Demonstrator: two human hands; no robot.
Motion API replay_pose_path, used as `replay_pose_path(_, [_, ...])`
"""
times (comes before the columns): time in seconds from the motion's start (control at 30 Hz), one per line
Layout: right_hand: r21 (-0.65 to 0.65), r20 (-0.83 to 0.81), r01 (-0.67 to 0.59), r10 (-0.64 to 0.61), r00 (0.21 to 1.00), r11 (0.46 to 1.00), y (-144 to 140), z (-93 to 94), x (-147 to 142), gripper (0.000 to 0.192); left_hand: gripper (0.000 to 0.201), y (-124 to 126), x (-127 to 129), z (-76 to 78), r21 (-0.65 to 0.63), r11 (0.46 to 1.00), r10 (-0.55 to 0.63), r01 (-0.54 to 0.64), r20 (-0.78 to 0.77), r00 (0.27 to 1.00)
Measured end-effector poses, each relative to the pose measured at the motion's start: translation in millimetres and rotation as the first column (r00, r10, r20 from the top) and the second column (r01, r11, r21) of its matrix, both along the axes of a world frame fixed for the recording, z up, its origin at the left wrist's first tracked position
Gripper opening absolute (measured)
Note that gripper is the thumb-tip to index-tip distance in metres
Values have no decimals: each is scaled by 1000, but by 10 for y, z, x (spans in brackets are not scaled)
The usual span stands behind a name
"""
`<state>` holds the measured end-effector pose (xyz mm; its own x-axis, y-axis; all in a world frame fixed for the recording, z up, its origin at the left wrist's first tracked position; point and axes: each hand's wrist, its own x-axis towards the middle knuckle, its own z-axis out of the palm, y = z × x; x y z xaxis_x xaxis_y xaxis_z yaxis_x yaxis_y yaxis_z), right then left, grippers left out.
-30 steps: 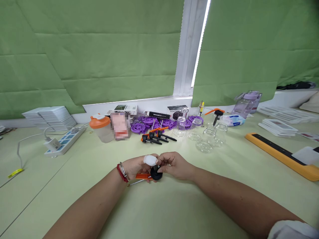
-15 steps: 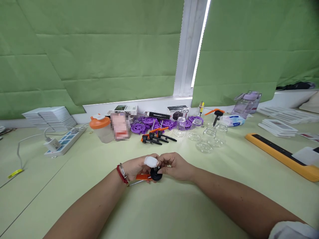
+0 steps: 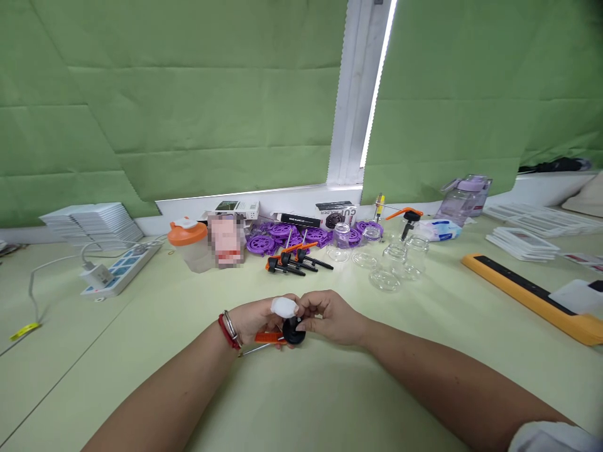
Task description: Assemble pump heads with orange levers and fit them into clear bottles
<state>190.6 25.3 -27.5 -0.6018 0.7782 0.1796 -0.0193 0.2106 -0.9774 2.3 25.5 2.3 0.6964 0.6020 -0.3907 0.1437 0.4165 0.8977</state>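
The left fingers (image 3: 274, 325) and right fingers (image 3: 315, 299) curl close together.

I'm gripping one crank (image 3: 294, 333) with two hands (image 3: 335, 319) and facing four more cranks (image 3: 286, 258), four glasses (image 3: 394, 253), one power strip (image 3: 122, 270), one shaker (image 3: 192, 251) and one wipes pack (image 3: 438, 230). The purple wheels (image 3: 260, 245) are overlapping, so I'm leaving them uncounted.

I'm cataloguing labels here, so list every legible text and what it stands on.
"CUP HOLDER", upside down, on the black-and-white box.
Too small to read surely: white lettering on the long black-faced box.
Too small or blurred: markings on the blue-and-white packet and white charger.
Pixelated, unreadable: the pink pack.
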Motion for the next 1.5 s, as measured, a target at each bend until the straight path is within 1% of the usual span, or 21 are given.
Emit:
replay_pose_path(0.2, [-14, -6, 1, -1, 1000, 1000, -19, 22, -7, 20, 31, -36, 17, 35, 10, 1000, 20, -20, -6, 1000])
replay_pose_path(0.37, [-8, 7, 16, -16, 1000, 1000, -19, 24, -3, 20, 33, -51, 23, 51, 14, 1000, 21, -21, -17, 1000])
replay_pose_path(0.57, [-9, 6, 32, -32, 999, 999, -17, 17, 0, 21, 38, -38, 7, 25, 8, 1000, 15, -15, -20, 1000])
replay_pose_path(0.7, [-12, 2, 31, -31, 1000, 999, -23, 3, 2, 20, 32, -45, -5, -2, 20, 1000, 11, -11, -10, 1000])
replay_pose_path(0.87, [8, 31, 22, -22, 999, 1000, -26, 25, 5, 17, 28, -59, -2, -26, 78, 996, 28, -30, 22, 999])
replay_pose_path(1.0, [32, 31, 14, -15, 999, 999, -19, 22, 13, 17, 30, -71, 20, 8, 66, 997, 37, -38, 20, 999])
replay_pose_path(1.17, [23, 13, 19, -20, 1000, 1000, -19, 8, 11, 19, 34, -91, 45, 69, 54, 997, 48, -48, 2, 999])
replay_pose_path(1.37, [50, 38, 27, -29, 999, 998, -26, 32, 10, 22, 32, -103, 49, 95, 54, 996, 67, -66, -13, 998])
replay_pose_path(1.5, [42, 35, 22, -24, 999, 999, -25, 30, 11, 22, 33, -105, 56, 119, 59, 996, 75, -73, -33, 997])
